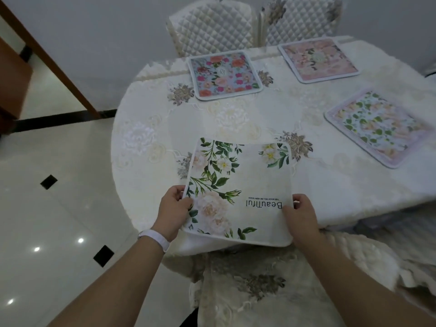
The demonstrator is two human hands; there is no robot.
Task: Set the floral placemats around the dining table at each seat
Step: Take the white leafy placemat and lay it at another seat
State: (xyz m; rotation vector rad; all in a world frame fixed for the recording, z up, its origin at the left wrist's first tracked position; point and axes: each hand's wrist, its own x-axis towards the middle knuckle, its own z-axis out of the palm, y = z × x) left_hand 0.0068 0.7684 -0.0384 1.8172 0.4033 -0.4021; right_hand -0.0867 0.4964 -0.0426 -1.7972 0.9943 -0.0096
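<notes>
Gripping the cream floral placemat [238,192] by its two side edges, we hold it at the near rim of the dining table [146,128]. Our left hand [173,208] pinches the left edge with the thumb on top, and our right hand [299,215] pinches the right edge the same way. The mat carries white peonies, green leaves and the word "Beautiful", which reads upside down from where we stand. Its near edge juts past the table's rim, above the covered chair [247,286] in front of us. Its far left corner looks a little raised, and we cannot tell whether the rest lies flat on the cloth. Three more mats lie on the embroidered cream tablecloth, well apart from ours. A blue placemat [225,74] with red and pink flowers sits at the far side, before a quilted chair [212,27]. A pink placemat [318,59] sits beside it, before a second quilted chair [302,17]. A lilac-edged placemat [375,126] with green leaves lies to the right. A white wristband [154,239] circles our left wrist, and a glossy tiled floor [59,208] spreads to the left.
</notes>
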